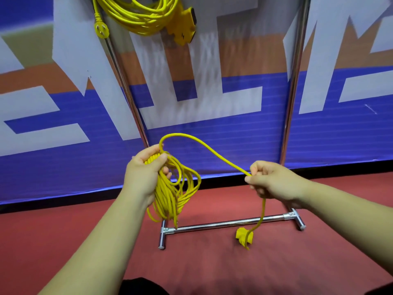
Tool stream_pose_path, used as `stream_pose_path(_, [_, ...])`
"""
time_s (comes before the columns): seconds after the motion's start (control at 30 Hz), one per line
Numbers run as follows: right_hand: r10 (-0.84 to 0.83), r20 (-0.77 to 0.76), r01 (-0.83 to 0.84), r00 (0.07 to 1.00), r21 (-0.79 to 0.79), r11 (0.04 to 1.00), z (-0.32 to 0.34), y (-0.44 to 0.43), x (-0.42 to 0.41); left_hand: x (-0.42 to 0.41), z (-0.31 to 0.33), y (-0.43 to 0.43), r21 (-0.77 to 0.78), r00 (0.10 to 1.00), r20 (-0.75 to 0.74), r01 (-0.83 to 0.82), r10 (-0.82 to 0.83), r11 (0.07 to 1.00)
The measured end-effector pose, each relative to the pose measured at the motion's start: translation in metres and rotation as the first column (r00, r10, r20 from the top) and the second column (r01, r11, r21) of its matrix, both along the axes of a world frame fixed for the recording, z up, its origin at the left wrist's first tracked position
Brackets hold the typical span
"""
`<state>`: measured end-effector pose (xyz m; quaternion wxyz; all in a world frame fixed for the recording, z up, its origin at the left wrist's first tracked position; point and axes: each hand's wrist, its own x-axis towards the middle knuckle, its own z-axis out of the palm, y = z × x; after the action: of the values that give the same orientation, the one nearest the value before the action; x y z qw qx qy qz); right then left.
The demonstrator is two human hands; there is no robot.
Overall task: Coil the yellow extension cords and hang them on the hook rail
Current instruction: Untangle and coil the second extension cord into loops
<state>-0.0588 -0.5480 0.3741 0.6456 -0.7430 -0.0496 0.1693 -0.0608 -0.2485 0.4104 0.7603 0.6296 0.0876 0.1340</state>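
My left hand (146, 169) grips the top of a bundle of yellow extension cord loops (172, 194) that hang down below it. From that hand a free length of cord (204, 145) arcs up and over to my right hand (270, 179), which pinches it. Below my right hand the cord drops to its yellow plug (244, 235), dangling just above the floor. A second yellow cord (140, 15) hangs coiled at the top of the metal rack, with its plug (101, 30) on the left and its socket block (185, 28) on the right.
The chrome rack has two uprights (127, 92) (294, 81) and a base bar (223, 224) with short feet on the red floor (212, 262). A blue, white and orange banner wall (234, 135) stands right behind it.
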Motion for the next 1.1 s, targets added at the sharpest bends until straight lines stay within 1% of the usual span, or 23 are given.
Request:
stream_pose_path(0.1, [-0.134,-0.079,0.138,0.988,0.042,0.99,0.004,0.004,0.006,0.007,-0.016,0.003,-0.034,0.995,-0.063,-0.08,0.078,0.996])
stream_pose_path(0.2, [-0.168,-0.233,0.179,0.958,0.025,0.984,0.005,0.009,0.008,0.008,-0.02,0.006,-0.057,0.995,-0.056,-0.088,0.084,0.995])
stream_pose_path(0.33, [-0.182,-0.371,0.144,0.91,-0.129,0.981,-0.005,0.007,0.01,0.0,-0.009,0.005,-0.086,1.0,0.023,-0.008,0.01,0.996])
stream_pose_path(0.4, [-0.2,-0.417,0.14,0.887,-0.169,0.976,-0.008,0.004,0.012,-0.006,0.0,0.001,-0.1,0.997,0.054,0.053,-0.047,0.994])
stream_pose_path(0.47, [-0.223,-0.439,0.151,0.87,-0.192,0.97,-0.011,0.003,0.016,-0.013,0.008,-0.004,-0.105,0.987,0.077,0.146,-0.138,0.984])
stream_pose_path(0.6, [-0.264,-0.46,0.185,0.848,-0.209,0.96,-0.009,0.004,0.018,-0.028,0.016,-0.02,-0.085,0.93,0.066,0.367,-0.363,0.926])
stream_pose_path(0.7, [-0.299,-0.395,0.201,0.869,-0.27,0.942,-0.005,0.003,0.021,-0.036,0.014,-0.032,-0.06,0.861,0.027,0.509,-0.509,0.859])
stream_pose_path(0.77, [-0.31,-0.347,0.226,0.885,-0.263,0.938,-0.001,0.002,0.024,-0.04,0.011,-0.038,-0.041,0.817,-0.015,0.575,-0.576,0.817])
stream_pose_path(0.87, [-0.297,-0.313,0.241,0.902,-0.205,0.949,0.009,0.001,0.025,-0.041,0.006,-0.046,-0.001,0.774,-0.066,0.631,-0.63,0.776])
stream_pose_path(0.93, [-0.262,-0.288,0.215,0.921,-0.185,0.959,0.017,0.002,0.025,-0.041,0.004,-0.051,0.016,0.767,-0.07,0.64,-0.637,0.768])
stream_pose_path(1.03, [-0.168,-0.29,0.102,0.942,-0.228,0.968,0.03,0.003,0.025,-0.039,0.004,-0.056,0.019,0.783,-0.054,0.622,-0.62,0.783])
stream_pose_path(1.1, [-0.113,-0.294,0.045,0.949,-0.226,0.973,0.036,0.0,0.025,-0.038,0.005,-0.057,0.02,0.798,-0.057,0.602,-0.6,0.798])
